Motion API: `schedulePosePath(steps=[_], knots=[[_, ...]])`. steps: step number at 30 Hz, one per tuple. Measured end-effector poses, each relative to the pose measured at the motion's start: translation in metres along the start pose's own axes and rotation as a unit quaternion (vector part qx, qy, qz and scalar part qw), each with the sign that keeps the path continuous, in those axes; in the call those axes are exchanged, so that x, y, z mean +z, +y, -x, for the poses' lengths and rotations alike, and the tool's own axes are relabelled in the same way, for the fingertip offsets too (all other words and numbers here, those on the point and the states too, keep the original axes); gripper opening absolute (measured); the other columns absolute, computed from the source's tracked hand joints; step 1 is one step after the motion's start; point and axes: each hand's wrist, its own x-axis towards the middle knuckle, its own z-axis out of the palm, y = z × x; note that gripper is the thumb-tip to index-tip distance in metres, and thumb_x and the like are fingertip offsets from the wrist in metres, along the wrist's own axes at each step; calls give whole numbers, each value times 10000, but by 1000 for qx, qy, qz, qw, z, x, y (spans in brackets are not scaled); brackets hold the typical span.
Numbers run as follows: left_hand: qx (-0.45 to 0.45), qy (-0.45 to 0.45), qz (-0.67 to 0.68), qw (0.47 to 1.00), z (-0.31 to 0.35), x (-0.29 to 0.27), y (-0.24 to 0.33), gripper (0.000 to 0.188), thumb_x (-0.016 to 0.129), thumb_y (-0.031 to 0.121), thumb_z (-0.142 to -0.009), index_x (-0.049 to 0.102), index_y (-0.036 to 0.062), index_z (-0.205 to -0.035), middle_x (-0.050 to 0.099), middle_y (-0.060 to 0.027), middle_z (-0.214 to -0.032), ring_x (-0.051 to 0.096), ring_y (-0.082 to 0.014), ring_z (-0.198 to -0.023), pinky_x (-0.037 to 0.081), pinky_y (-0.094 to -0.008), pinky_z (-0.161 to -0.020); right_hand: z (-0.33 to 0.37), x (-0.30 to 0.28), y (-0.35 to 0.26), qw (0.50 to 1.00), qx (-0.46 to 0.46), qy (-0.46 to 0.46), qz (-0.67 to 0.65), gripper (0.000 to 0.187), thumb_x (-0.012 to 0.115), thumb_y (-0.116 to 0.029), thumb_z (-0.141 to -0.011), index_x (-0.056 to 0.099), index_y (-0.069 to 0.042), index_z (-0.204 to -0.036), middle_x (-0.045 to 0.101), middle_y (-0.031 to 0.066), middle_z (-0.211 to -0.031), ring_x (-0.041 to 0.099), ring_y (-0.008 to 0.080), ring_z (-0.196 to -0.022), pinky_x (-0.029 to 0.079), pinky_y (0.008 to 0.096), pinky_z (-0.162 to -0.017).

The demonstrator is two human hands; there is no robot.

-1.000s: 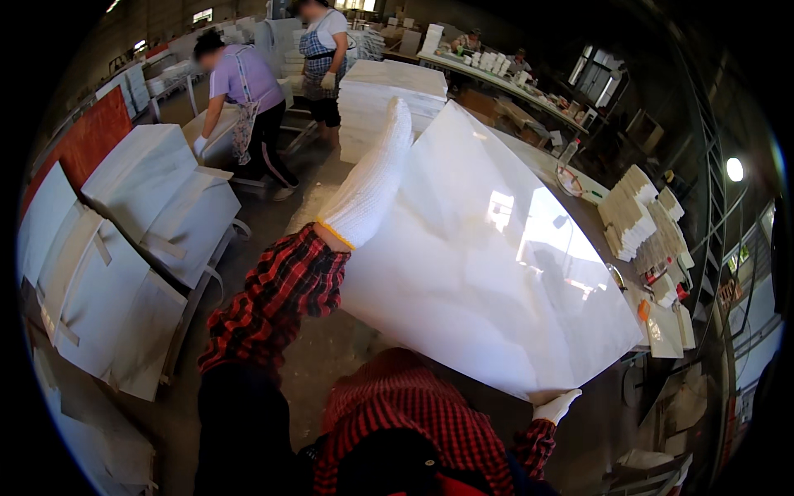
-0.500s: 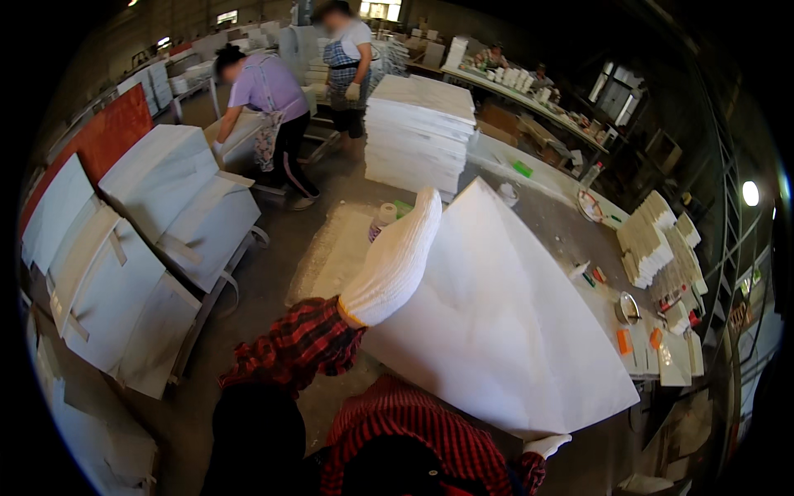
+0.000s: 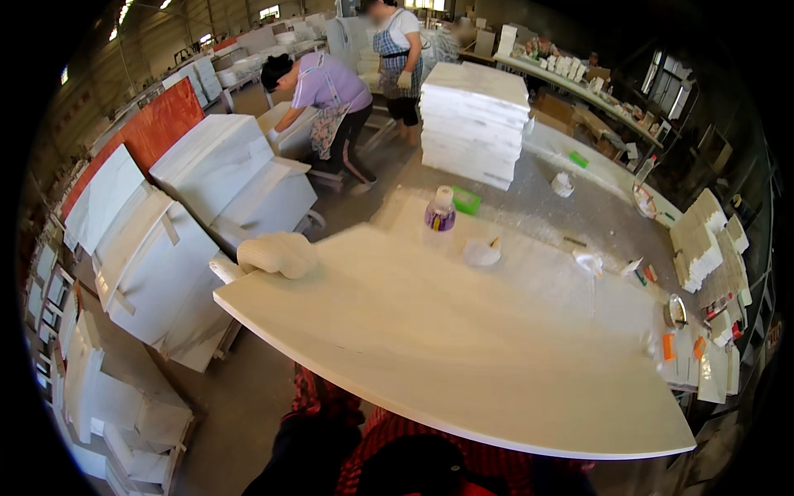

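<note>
A large pale stone slab [image 3: 463, 347] spans the space in front of me, its near edge over my lap and its face lying fairly flat. My left hand [image 3: 279, 254], in a white knitted glove, is closed over the slab's left end, fingers curled on top. My right hand does not show; the slab covers that side. Just beyond the slab stand a bottle with a purple label [image 3: 440, 217] and a bright green block [image 3: 466, 201]. A small white bowl-like thing [image 3: 482, 252] sits near its far edge.
A tall stack of white slabs [image 3: 471, 124] rises on the far side of the worktable [image 3: 554, 211]. More slabs [image 3: 157, 256] lean on racks at left. Two people, one in a purple top [image 3: 331, 87], work beyond. Stone strips [image 3: 703, 240] and a metal bowl [image 3: 676, 311] are at right.
The slab has come down from a raised tilt to nearly flat. My left hand has swung left and lower with its edge. My right hand, earlier at the near right edge, has gone from sight.
</note>
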Motion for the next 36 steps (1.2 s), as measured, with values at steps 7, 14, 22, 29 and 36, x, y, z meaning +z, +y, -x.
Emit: schedulePosePath(steps=[7,14,22,29,36], knots=[[-164,230,-291,914,63,-51,-22,483,490,524,-1073,620,67,-987,600,-16,-909,593,-146,-814,517,-327,-752,60,-96,53,994,91,60,21,706,397,-617,-1031,488,-113,-1516,493,121,-1532,495,334,-1374,432,530,-1126],[-393,324,-440,740,227,-112,-28,442,526,484,-1060,629,64,-967,603,-22,-872,588,-150,-767,510,-326,-708,153,-173,87,970,172,173,23,683,411,-589,-1034,495,-104,-1507,508,118,-1510,507,322,-1354,440,513,-1116],[-523,372,-458,615,363,-132,-3,397,567,438,-1045,640,61,-944,606,-28,-830,583,-156,-714,503,-325,-658,237,-222,101,940,226,252,45,657,426,-557,-1037,503,-93,-1496,525,114,-1486,522,309,-1332,448,494,-1105],[-557,367,-480,570,376,-148,2,360,604,398,-1032,650,58,-924,609,-34,-793,578,-161,-667,496,-324,-615,225,-220,94,937,249,237,56,635,439,-529,-1040,510,-84,-1486,540,111,-1465,534,297,-1312,455,478,-1095],[-560,204,-536,598,287,-225,-86,324,640,358,-1019,660,55,-904,612,-40,-756,573,-165,-620,489,-323,-571,170,-201,72,948,224,219,50,612,453,-502,-1043,517,-75,-1477,555,108,-1444,546,285,-1292,462,461,-1085]])
